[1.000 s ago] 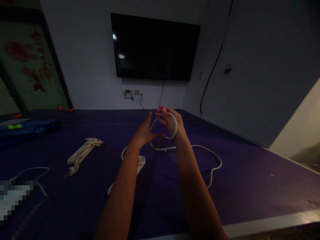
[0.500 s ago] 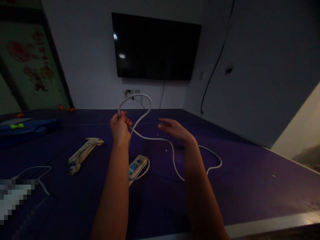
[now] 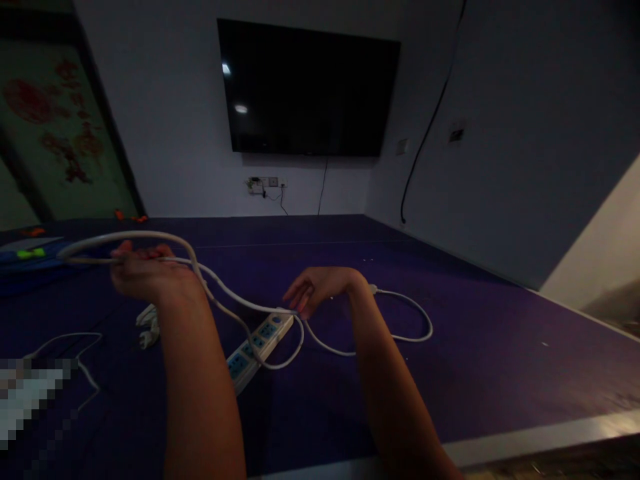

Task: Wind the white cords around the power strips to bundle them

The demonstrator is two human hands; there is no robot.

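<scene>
At the left, my left hand (image 3: 143,270) is closed round the white power cord (image 3: 240,300), which bows out in a loop beyond the fingers. My right hand (image 3: 320,287) hangs bent at the wrist by the middle, thumb and fingertips closed on the same cord where it bends. Below and between the hands lies a white power strip (image 3: 270,333) with blue sockets, a cord loop crossing over it. The cord's far stretch curls on the surface right of my right forearm, ending at a pale plug (image 3: 373,289).
Partly behind my left forearm lies another white plug and cord (image 3: 148,330). A thin white cable (image 3: 85,337) and blue cloth (image 3: 40,263) are at the left. The purple surface (image 3: 475,347) ends at a pale front edge. A television (image 3: 310,90) hangs on the far wall.
My left hand has swung left with the cord, whose loop now lies flatter. My right hand has moved left and down onto the cord. More of the power strip shows.
</scene>
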